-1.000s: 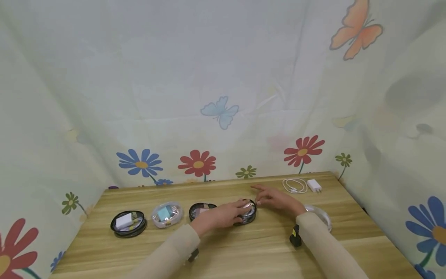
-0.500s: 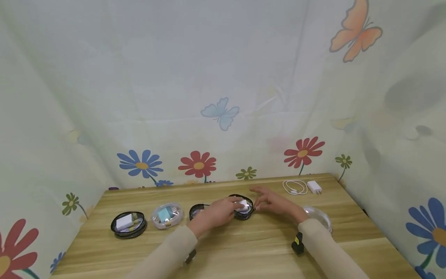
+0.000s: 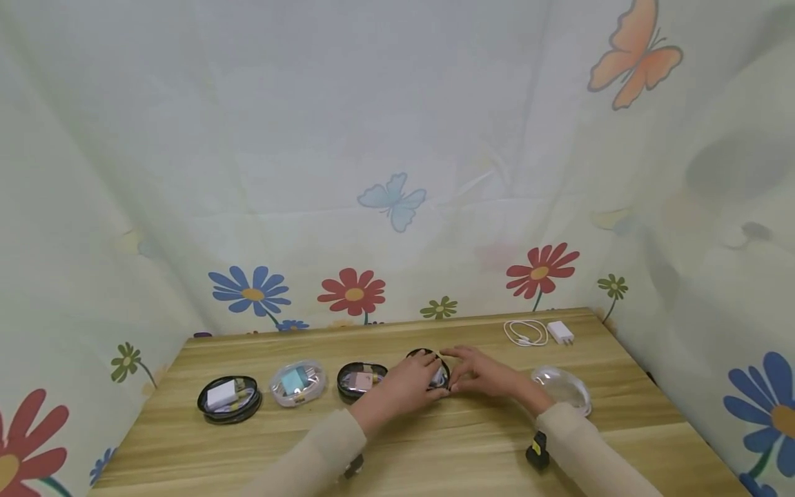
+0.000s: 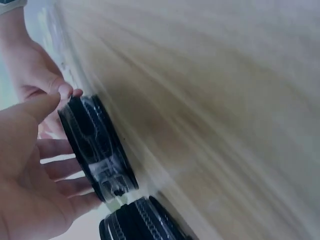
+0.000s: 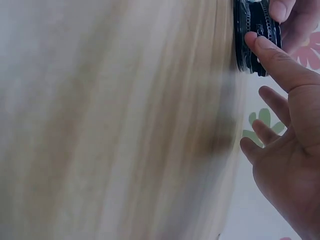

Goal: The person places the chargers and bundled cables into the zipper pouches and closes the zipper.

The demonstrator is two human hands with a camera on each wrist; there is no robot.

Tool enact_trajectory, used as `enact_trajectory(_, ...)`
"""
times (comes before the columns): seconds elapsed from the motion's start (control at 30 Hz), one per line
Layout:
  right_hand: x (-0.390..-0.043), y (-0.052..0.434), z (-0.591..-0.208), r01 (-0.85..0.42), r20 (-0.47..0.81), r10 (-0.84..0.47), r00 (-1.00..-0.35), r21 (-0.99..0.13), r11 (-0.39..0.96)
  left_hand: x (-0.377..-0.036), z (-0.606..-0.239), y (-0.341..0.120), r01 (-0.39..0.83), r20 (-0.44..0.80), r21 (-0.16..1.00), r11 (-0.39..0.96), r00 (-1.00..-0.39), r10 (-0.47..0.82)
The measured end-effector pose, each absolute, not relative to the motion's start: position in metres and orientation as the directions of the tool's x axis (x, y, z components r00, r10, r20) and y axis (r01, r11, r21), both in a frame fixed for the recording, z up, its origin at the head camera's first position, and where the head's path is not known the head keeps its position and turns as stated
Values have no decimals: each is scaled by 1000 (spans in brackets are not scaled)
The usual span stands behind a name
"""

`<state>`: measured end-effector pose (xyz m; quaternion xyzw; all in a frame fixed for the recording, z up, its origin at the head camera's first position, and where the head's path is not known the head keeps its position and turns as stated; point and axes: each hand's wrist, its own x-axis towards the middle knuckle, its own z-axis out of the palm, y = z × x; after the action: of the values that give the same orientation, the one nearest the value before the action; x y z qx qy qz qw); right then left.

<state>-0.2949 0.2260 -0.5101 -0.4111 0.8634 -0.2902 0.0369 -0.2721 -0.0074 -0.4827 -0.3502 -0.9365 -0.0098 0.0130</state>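
A round, black-rimmed zippered case [image 3: 441, 377] with a clear top lies between both hands at the middle of the table. My left hand [image 3: 406, 386] lies over its top and left side. In the left wrist view, the left hand [image 4: 35, 185] holds the case [image 4: 97, 150], fingers along its top and thumb at its edge. My right hand [image 3: 487, 374] is at the case's right side. The right wrist view shows the right hand's [image 5: 290, 110] thumb and index tips pinching at the zippered side of the case [image 5: 260, 25]; any zipper pull is hidden. The other right fingers are loosely bent.
Left of the hands stand a black case with a pink charger [image 3: 360, 381], a clear case with a teal charger [image 3: 298, 383] and a black case with a white charger [image 3: 228, 398]. At right lie a clear case [image 3: 577, 386], a white cable [image 3: 524, 333] and a white charger [image 3: 560, 333].
The case has shifted slightly left. My left hand first drew back, uncovering a white charger in it, then moved over it again. My right hand stayed at its right edge, fingers lower now.
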Motion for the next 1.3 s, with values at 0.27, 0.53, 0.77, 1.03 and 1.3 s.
enact_trajectory(0.27, -292, 224, -508, -711, 203, -731, -652, -498, 496, -272, -481, -5, 639, 45, 68, 766, -769, 638)
enact_trajectory(0.53, -306, 229, -502, -736, 253, -721, -645, -460, 497, -273, -477, -9, 665, 34, 134, 735, -744, 667)
enact_trajectory(0.77, -335, 231, -503, -704, 201, -718, -666, -486, 517, -280, -481, -15, 700, 31, 194, 687, -704, 709)
enact_trajectory(1.03, -343, 228, -504, -650, 183, -668, -721, -512, 561, -285, -482, -20, 705, 6, 224, 673, -691, 723)
enact_trajectory(1.3, -329, 230, -503, -659, 175, -673, -718, -482, 578, -277, -482, -15, 724, 80, 98, 683, -690, 720)
